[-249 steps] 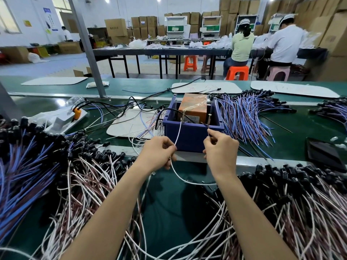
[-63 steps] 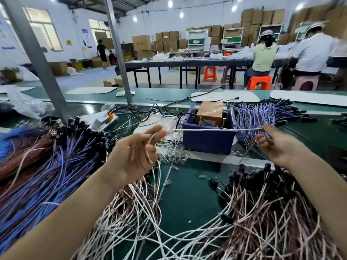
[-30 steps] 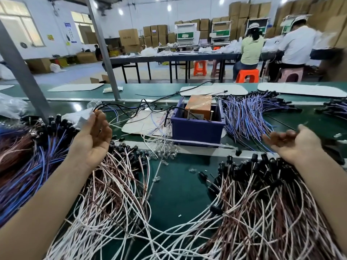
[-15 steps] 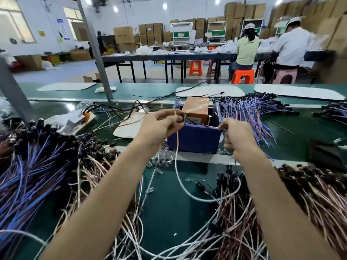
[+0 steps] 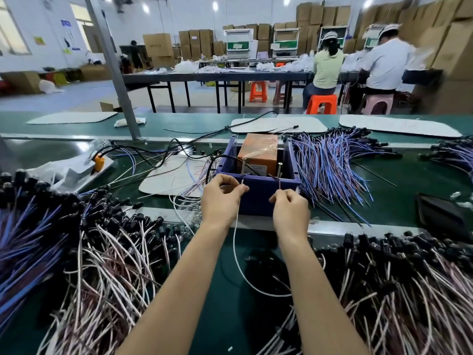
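Observation:
My left hand (image 5: 221, 198) and my right hand (image 5: 290, 211) are raised side by side in front of a blue plastic bin (image 5: 258, 197). Each hand pinches one end of a single white wire (image 5: 236, 254), which hangs in a loop between my forearms. The wire ends point up at two thin metal pins (image 5: 243, 166) that stand at the bin's near wall. An orange box (image 5: 258, 153) sits inside the bin.
Heaps of white and brown wires with black connectors (image 5: 110, 254) lie left and right of my arms on the green bench (image 5: 230, 316). Blue wires (image 5: 330, 165) fan out right of the bin. A dark tray (image 5: 442, 216) sits far right. Seated workers are behind.
Both hands were apart and open a second ago; they picked up a white wire, came together and have moved its two ends close to the pins at the bin.

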`<action>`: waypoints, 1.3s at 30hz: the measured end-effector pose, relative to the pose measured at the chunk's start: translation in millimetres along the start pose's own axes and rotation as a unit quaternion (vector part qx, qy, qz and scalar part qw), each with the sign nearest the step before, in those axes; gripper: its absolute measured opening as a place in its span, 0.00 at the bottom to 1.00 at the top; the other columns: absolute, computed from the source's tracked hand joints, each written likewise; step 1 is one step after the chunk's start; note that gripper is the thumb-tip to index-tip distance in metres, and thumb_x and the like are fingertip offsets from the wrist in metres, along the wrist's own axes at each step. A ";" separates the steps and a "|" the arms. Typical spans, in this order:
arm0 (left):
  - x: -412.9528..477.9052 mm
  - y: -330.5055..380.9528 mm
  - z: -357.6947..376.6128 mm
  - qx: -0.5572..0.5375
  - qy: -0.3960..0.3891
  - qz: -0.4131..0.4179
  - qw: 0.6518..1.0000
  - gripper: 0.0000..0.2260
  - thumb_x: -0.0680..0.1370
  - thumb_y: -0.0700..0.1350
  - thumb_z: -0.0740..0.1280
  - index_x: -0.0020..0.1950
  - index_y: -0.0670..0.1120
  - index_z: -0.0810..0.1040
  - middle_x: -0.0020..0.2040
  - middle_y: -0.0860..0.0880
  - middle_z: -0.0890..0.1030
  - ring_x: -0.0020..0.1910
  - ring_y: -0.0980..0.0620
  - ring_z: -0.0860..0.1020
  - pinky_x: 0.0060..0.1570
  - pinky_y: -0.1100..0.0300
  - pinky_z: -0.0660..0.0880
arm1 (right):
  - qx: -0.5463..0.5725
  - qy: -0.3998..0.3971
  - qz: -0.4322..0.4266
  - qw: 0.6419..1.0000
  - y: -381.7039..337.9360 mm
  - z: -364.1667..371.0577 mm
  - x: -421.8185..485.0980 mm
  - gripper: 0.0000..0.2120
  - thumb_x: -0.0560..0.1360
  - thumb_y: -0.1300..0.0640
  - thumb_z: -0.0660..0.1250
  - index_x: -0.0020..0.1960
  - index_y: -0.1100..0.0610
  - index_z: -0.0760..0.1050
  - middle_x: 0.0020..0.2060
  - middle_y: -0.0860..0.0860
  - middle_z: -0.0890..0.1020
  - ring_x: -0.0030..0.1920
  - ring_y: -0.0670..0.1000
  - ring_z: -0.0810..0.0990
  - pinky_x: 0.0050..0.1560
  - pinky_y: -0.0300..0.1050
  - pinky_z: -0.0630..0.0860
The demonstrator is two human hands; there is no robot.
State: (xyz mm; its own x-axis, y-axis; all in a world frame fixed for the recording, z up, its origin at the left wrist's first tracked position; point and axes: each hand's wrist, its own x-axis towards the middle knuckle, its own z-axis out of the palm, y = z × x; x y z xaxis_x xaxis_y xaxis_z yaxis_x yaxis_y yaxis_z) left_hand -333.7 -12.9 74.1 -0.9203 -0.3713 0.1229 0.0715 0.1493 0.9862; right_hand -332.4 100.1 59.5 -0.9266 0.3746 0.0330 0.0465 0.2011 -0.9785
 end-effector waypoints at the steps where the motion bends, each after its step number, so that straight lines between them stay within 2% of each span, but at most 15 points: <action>1: 0.5 -0.1 -1.1 -0.009 -0.008 -0.002 1.000 0.09 0.73 0.36 0.72 0.39 0.46 0.74 0.45 0.38 0.83 0.37 0.47 0.78 0.37 0.58 0.77 | -0.003 -0.006 -0.002 1.000 0.7 -0.5 -0.4 0.13 0.78 0.57 0.59 0.36 0.55 0.75 0.25 0.48 0.72 0.29 0.48 0.69 0.29 0.43 0.62; 3: 1.2 0.7 -2.3 -0.025 -0.017 -0.010 0.999 0.08 0.74 0.35 0.71 0.39 0.45 0.74 0.46 0.36 0.83 0.32 0.50 0.75 0.28 0.65 0.74 | -0.010 -0.013 -0.008 1.000 2.0 -1.1 -1.6 0.14 0.78 0.57 0.59 0.36 0.55 0.76 0.25 0.48 0.71 0.29 0.47 0.69 0.29 0.42 0.62; 5: 2.0 1.6 -2.6 -0.039 -0.022 -0.016 0.999 0.08 0.74 0.33 0.70 0.39 0.44 0.75 0.45 0.37 0.83 0.34 0.51 0.76 0.29 0.68 0.74 | -0.008 -0.012 -0.014 1.000 2.7 -1.3 -1.8 0.14 0.78 0.57 0.60 0.36 0.54 0.77 0.25 0.48 0.71 0.30 0.47 0.69 0.29 0.43 0.62; 8: 3.7 1.2 -3.8 -0.040 -0.026 -0.013 0.999 0.08 0.74 0.32 0.69 0.39 0.45 0.78 0.45 0.40 0.83 0.41 0.50 0.79 0.39 0.65 0.78 | -0.007 -0.016 -0.014 1.000 3.0 0.0 -2.1 0.14 0.78 0.57 0.60 0.36 0.54 0.78 0.25 0.47 0.71 0.30 0.47 0.69 0.29 0.43 0.61; 11: 5.9 -1.4 -4.1 -0.015 -0.022 -0.004 1.000 0.08 0.73 0.34 0.71 0.39 0.47 0.80 0.43 0.43 0.84 0.45 0.47 0.82 0.53 0.52 0.79 | -0.009 -0.017 -0.012 1.000 4.0 -0.4 -1.6 0.14 0.78 0.57 0.60 0.36 0.53 0.78 0.23 0.46 0.70 0.29 0.46 0.69 0.28 0.41 0.61; 13: 6.5 -3.3 -3.4 0.006 -0.014 0.009 1.000 0.08 0.73 0.36 0.72 0.39 0.49 0.81 0.41 0.45 0.84 0.45 0.48 0.82 0.55 0.50 0.79 | -0.010 -0.018 -0.014 1.000 4.1 -1.2 -1.5 0.14 0.78 0.56 0.60 0.36 0.52 0.78 0.23 0.46 0.70 0.30 0.46 0.70 0.29 0.40 0.61; 17: 7.7 -7.8 -0.6 0.051 0.028 0.050 0.997 0.08 0.73 0.39 0.73 0.38 0.51 0.79 0.38 0.48 0.83 0.41 0.49 0.82 0.50 0.50 0.80 | -0.013 -0.027 -0.020 0.999 5.3 -1.4 -1.4 0.15 0.79 0.56 0.60 0.36 0.51 0.77 0.25 0.47 0.72 0.38 0.52 0.71 0.31 0.43 0.62; 20: 8.5 -11.3 0.1 0.060 0.037 0.069 0.995 0.10 0.74 0.40 0.72 0.37 0.52 0.77 0.36 0.50 0.82 0.37 0.51 0.82 0.44 0.54 0.80 | -0.014 -0.029 -0.021 0.999 6.6 -1.7 -0.7 0.15 0.79 0.56 0.60 0.36 0.51 0.77 0.26 0.46 0.72 0.39 0.52 0.71 0.31 0.43 0.62; 23: 8.8 -11.7 0.7 0.066 0.033 0.090 0.993 0.11 0.75 0.39 0.71 0.38 0.54 0.78 0.33 0.54 0.81 0.30 0.58 0.80 0.34 0.65 0.75 | -0.009 -0.031 -0.020 0.999 6.2 -0.5 0.1 0.15 0.79 0.55 0.60 0.36 0.51 0.78 0.26 0.44 0.71 0.39 0.52 0.70 0.31 0.43 0.61; 26: 9.4 -11.2 0.8 0.039 0.035 0.080 0.995 0.09 0.75 0.37 0.70 0.39 0.50 0.80 0.29 0.54 0.79 0.25 0.59 0.75 0.26 0.67 0.71 | -0.011 -0.032 -0.017 0.999 6.6 0.6 0.0 0.15 0.79 0.55 0.60 0.35 0.51 0.77 0.26 0.45 0.71 0.38 0.52 0.70 0.31 0.43 0.60; 29: 9.7 -11.1 -0.3 0.042 0.043 0.079 0.995 0.07 0.75 0.37 0.70 0.40 0.48 0.81 0.26 0.53 0.78 0.23 0.57 0.74 0.25 0.64 0.72 | -0.013 -0.036 -0.014 0.999 7.3 0.5 0.0 0.15 0.79 0.55 0.60 0.35 0.51 0.77 0.26 0.45 0.71 0.38 0.52 0.70 0.31 0.43 0.61; 34: 10.4 -9.4 0.4 0.083 0.061 0.082 0.991 0.05 0.74 0.41 0.71 0.38 0.47 0.81 0.26 0.54 0.78 0.20 0.59 0.73 0.27 0.64 0.73 | -0.006 -0.034 -0.017 0.999 6.6 -0.1 0.2 0.15 0.78 0.56 0.61 0.34 0.51 0.78 0.25 0.45 0.72 0.31 0.46 0.69 0.31 0.42 0.62; 39: 13.9 -5.5 -0.6 0.064 0.044 0.005 0.997 0.09 0.72 0.44 0.71 0.32 0.47 0.79 0.21 0.55 0.75 0.18 0.59 0.70 0.28 0.64 0.69 | 0.001 -0.038 -0.014 0.999 7.7 -0.3 1.2 0.15 0.79 0.56 0.61 0.34 0.51 0.78 0.25 0.45 0.71 0.31 0.46 0.68 0.31 0.42 0.61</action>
State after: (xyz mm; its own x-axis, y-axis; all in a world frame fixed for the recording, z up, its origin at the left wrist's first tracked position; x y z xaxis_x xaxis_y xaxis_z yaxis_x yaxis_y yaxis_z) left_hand -346.6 -19.4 70.5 -0.8820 -0.4473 0.1484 0.0261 0.2679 0.9631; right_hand -333.1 102.4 52.1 -0.9532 0.2989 0.0452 0.0192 0.2090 -0.9777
